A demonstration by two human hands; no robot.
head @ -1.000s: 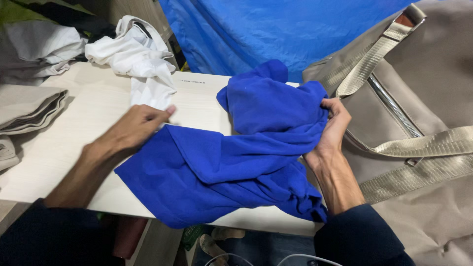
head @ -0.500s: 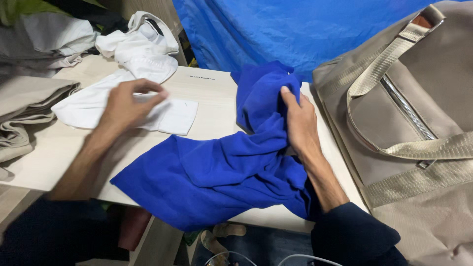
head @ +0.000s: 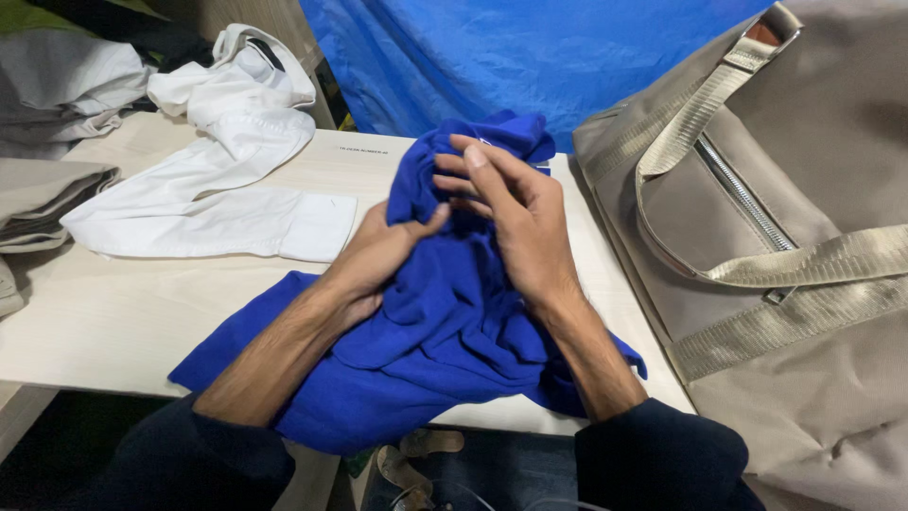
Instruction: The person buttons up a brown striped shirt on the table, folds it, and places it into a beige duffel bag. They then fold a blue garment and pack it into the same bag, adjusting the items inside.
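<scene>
A crumpled royal-blue garment (head: 445,331) lies on the pale wooden table (head: 113,322), hanging a little over the front edge. My left hand (head: 378,251) grips a bunch of its cloth from the left side, thumb pressed into the fabric. My right hand (head: 515,222) rests on top of the raised upper part of the garment, fingers bent and pinching the cloth near the far end. Both hands are close together on the same bunched section.
A white garment (head: 218,189) lies spread at the left of the table. Folded beige and grey clothes (head: 43,189) sit at the far left. A large beige zipped bag with webbing straps (head: 757,237) stands at the right. A blue tarp (head: 530,57) hangs behind.
My left hand left the white garment and came right onto the blue garment. My right hand moved up over the bunched top. The blue cloth is gathered higher.
</scene>
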